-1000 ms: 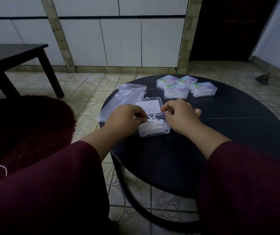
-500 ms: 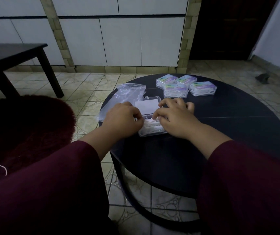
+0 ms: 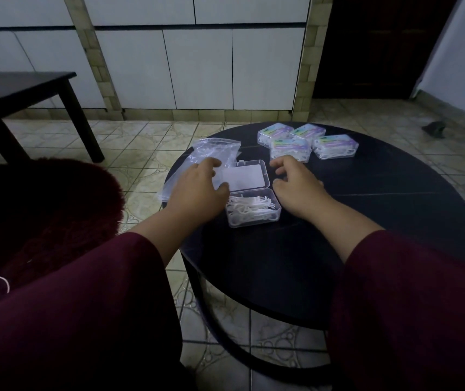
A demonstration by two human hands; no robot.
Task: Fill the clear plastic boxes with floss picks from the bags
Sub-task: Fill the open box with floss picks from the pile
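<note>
1. As both hands hover at a round black table (image 3: 380, 221), an open clear box (image 3: 252, 210) lies between them, its tray heaped with white floss picks (image 3: 249, 208).
2. The hinged lid (image 3: 244, 176) lies flat on the table on the far side of the tray; the box's long axis runs left to right across the person's front.
3. The left hand (image 3: 197, 190), fingers loose and holding nothing, rests at the lid's left edge, partly over a clear bag (image 3: 205, 153).
4. The right hand (image 3: 296, 184), fingers loosely curled and empty, sits just right of the lid.
5. Both hands flank the lid about equally; folding it toward the person looks like the likely next move.
6. Four filled, closed boxes (image 3: 307, 142) stand clustered beyond the right hand.
</note>
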